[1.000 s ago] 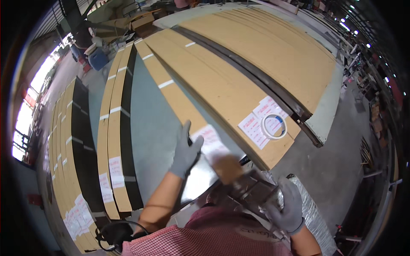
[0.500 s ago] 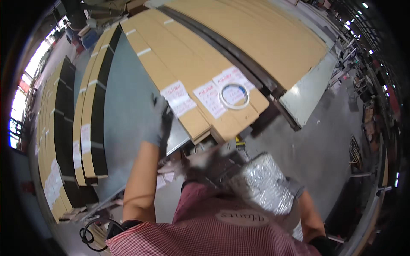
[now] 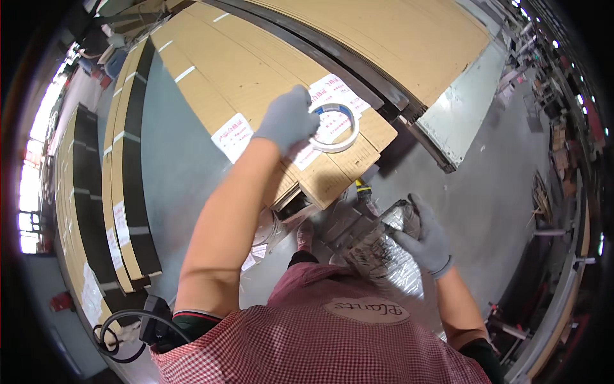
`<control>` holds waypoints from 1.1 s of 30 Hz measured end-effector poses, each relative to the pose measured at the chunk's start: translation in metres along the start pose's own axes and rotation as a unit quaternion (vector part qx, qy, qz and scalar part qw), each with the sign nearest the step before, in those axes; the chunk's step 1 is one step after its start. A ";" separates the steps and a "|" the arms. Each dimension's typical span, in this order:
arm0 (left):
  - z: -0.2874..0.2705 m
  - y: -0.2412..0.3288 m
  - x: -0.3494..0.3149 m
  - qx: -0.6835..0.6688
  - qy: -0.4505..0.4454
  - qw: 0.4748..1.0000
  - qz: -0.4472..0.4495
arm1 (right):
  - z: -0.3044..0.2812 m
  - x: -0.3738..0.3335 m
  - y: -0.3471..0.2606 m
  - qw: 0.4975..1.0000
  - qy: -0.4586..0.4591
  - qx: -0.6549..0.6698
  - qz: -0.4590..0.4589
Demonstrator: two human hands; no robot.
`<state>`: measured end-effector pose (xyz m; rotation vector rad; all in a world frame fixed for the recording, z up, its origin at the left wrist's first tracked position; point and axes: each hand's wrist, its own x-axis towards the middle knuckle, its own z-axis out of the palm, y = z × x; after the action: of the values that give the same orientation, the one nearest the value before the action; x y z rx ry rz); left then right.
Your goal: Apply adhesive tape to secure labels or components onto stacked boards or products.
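My left hand [image 3: 288,120], in a grey glove, reaches over the stacked cardboard strips. Its curled fingers grip the left edge of a roll of white tape [image 3: 348,139]. The roll has a blue inner side and lies over white paper labels with red print [image 3: 336,89] on the cardboard [image 3: 249,77]. Low on the right, my right hand [image 3: 430,242], also gloved in grey, holds the right edge of a shiny silver-wrapped package [image 3: 400,265]. The thumb lies across the package, with the fingers around its upper corner. The package's lower part is hidden by my apron.
Long cardboard bundles with white bands [image 3: 131,185] stand on the left, on a grey sheet surface [image 3: 182,160]. A dark metal rail [image 3: 416,134] runs beside a wide cardboard stack [image 3: 390,45] at the back. Something yellow and black [image 3: 363,189] sits below the cardboard's near end.
My left hand has moved right and away from me, from the cardboard's left edge to the tape roll. My right hand has risen along the package, which has tilted. The view has shifted slightly.
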<state>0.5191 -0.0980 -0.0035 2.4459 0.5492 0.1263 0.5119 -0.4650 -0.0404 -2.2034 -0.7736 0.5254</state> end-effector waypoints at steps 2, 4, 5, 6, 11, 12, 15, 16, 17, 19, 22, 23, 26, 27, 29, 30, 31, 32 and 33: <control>-0.020 0.008 -0.010 -0.156 -0.037 0.987 -0.018 | 0.025 0.001 -0.003 0.996 0.026 0.088 -0.009; -0.039 0.013 -0.024 -0.208 -0.056 0.976 0.008 | 0.052 0.003 0.007 0.960 0.039 0.275 -0.038; -0.045 0.008 -0.034 -0.181 -0.088 0.979 0.044 | 0.059 0.007 0.007 0.940 -0.015 0.341 0.008; -0.047 0.003 -0.043 -0.154 -0.120 0.978 0.080 | 0.064 0.014 -0.001 0.937 -0.010 0.350 0.015; -0.045 -0.042 -0.071 -0.030 -0.104 0.940 0.323 | 0.104 0.035 -0.013 0.761 -0.130 0.627 0.108; -0.043 -0.051 -0.071 -0.036 -0.111 0.939 0.324 | 0.114 0.038 -0.016 0.726 -0.124 0.667 0.107; -0.036 -0.047 -0.069 -0.053 -0.087 0.923 0.370 | 0.124 0.055 -0.026 0.770 -0.131 0.624 0.018; -0.032 -0.043 -0.066 -0.054 -0.097 0.920 0.375 | 0.131 0.058 -0.028 0.768 -0.121 0.629 0.021; -0.027 -0.039 -0.063 -0.047 -0.107 0.916 0.384 | 0.139 0.060 -0.030 0.680 -0.111 0.725 0.010; -0.021 -0.038 -0.056 -0.035 -0.132 0.908 0.396 | 0.145 0.064 -0.034 0.580 -0.087 0.810 -0.005; -0.017 -0.039 -0.058 -0.003 -0.132 0.921 0.366 | 0.141 0.070 -0.043 0.634 -0.079 0.769 0.021; -0.017 -0.040 -0.058 -0.004 -0.137 0.921 0.366 | 0.139 0.073 -0.046 0.607 -0.091 0.788 0.040; -0.017 -0.038 -0.059 -0.002 -0.144 0.919 0.367 | 0.159 0.074 -0.035 0.557 -0.082 0.824 0.061; -0.017 -0.035 -0.060 -0.002 -0.148 0.919 0.365 | 0.169 0.072 -0.028 0.535 -0.073 0.839 0.065; -0.019 -0.039 -0.060 0.007 -0.149 0.917 0.370 | 0.169 0.069 -0.028 0.523 -0.067 0.848 0.059; -0.019 -0.039 -0.060 0.014 -0.149 0.915 0.375 | 0.168 0.068 -0.028 0.512 -0.063 0.855 0.054; -0.019 -0.036 -0.062 0.008 -0.156 0.919 0.362 | 0.164 0.068 -0.030 0.512 -0.068 0.855 0.052; -0.019 -0.035 -0.063 0.011 -0.151 0.921 0.359 | 0.159 0.067 -0.033 0.492 -0.084 0.866 0.037; -0.018 -0.034 -0.063 0.003 -0.156 0.921 0.358 | 0.154 0.065 -0.034 0.472 -0.100 0.876 0.022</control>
<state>0.4455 -0.0901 -0.0067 2.4850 -0.5007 0.0270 0.4592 -0.3255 -0.1236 -0.1472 0.0403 0.9418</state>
